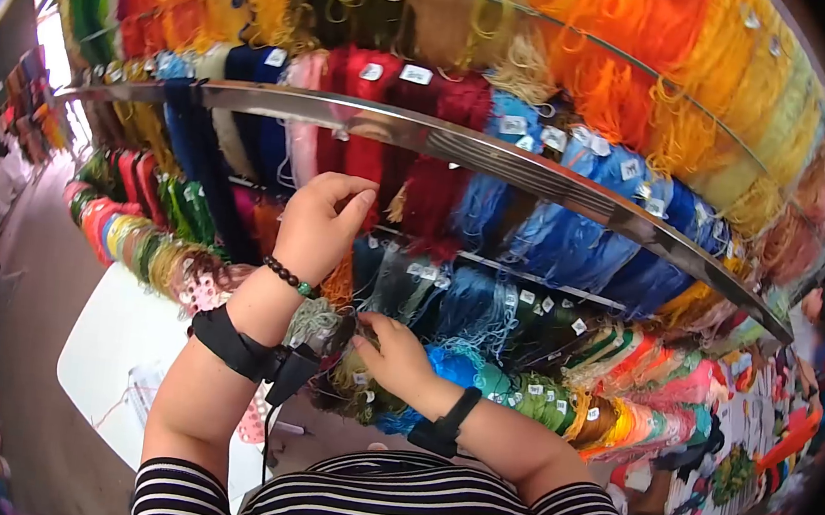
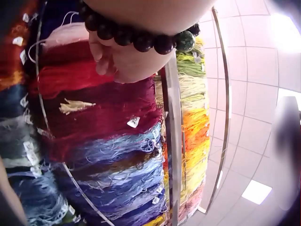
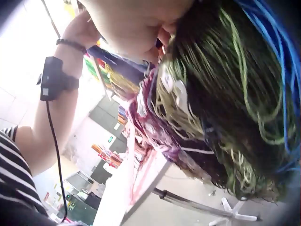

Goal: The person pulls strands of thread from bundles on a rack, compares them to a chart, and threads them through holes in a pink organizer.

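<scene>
My left hand (image 1: 327, 213) is raised in front of the dark red thread skeins (image 1: 439, 195), its fingers curled and thumb tip close to the index finger. I cannot tell whether a thin strand lies between them. In the left wrist view the same hand (image 2: 124, 61) overlaps the red skeins (image 2: 70, 75). Lower down, my right hand (image 1: 397, 356) has its thumb and fingers bent at a dark skein (image 1: 339, 335) on the lower row. The right wrist view shows its fingertips against the dark green skein (image 3: 202, 52), beside small white tags (image 3: 181, 96).
A curved metal rail (image 1: 377, 121) crosses in front of the upper skeins. Orange and yellow skeins (image 1: 616, 48) hang above, blue ones (image 1: 588, 216) to the right. A white table (image 1: 102, 346) stands at lower left. A dark navy skein (image 1: 206, 165) hangs over the rail.
</scene>
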Demonstrator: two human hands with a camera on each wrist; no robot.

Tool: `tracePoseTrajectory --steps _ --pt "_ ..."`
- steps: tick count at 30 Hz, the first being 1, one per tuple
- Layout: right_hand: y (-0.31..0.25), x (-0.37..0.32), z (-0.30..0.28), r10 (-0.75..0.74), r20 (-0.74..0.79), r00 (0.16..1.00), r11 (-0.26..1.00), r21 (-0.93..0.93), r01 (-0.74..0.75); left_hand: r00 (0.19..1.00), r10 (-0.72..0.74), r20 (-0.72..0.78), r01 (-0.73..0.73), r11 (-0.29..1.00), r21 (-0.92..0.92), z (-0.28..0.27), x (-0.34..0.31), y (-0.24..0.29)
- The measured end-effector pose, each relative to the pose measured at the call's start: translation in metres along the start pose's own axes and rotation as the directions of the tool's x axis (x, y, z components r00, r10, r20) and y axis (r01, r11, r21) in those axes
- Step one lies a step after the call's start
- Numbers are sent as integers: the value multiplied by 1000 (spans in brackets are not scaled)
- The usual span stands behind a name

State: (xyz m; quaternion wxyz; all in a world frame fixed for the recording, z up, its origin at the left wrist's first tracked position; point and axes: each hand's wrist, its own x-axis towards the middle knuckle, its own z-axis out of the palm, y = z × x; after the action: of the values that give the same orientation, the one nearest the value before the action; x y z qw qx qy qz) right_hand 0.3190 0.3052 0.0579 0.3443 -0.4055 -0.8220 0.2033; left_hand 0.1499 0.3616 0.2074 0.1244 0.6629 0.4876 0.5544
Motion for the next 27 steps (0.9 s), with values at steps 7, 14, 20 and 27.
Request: tracePoseTrajectory --steps 7,14,20,27 --pt "19 -10 -34 125 183 975 990 40 -135 992 10 -126 0 997 76 43 28 -16" --pt "21 -13 -26 48 131 990 996 -77 -38 958 55 -280 -29 995 98 51 42 -16" --pt "17 -15 -26 17 94 995 992 -126 -5 947 111 -300 -72 987 140 56 45 -22" --pt "16 -15 -28 12 111 994 990 -141 4 979 -33 -204 5 991 -134 48 23 -21"
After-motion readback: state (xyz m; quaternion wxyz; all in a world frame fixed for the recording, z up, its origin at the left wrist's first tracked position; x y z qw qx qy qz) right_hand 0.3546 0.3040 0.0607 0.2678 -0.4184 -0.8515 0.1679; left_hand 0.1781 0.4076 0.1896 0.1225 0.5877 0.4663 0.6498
